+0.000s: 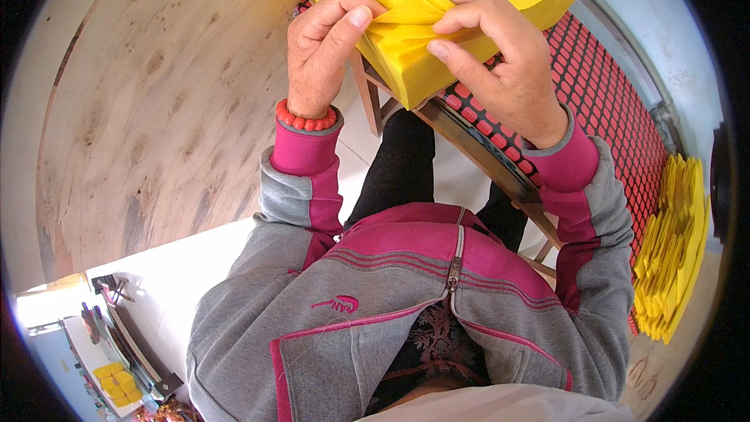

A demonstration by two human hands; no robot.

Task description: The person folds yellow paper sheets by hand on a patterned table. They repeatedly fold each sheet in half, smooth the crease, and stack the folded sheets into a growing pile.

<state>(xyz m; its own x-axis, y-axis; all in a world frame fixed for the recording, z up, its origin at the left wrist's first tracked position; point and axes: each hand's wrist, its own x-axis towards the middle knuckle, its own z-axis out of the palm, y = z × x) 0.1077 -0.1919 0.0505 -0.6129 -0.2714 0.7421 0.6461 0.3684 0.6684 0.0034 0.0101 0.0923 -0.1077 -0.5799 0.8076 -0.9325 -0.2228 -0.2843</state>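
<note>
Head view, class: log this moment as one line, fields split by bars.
left hand: touching folded yellow cloth-like piece | right hand: touching same piece | right side: stacked yellow pieces

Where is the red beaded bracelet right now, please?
In the head view, the bracelet sits left of centre around the wrist, between the left hand and the pink cuff.
</note>
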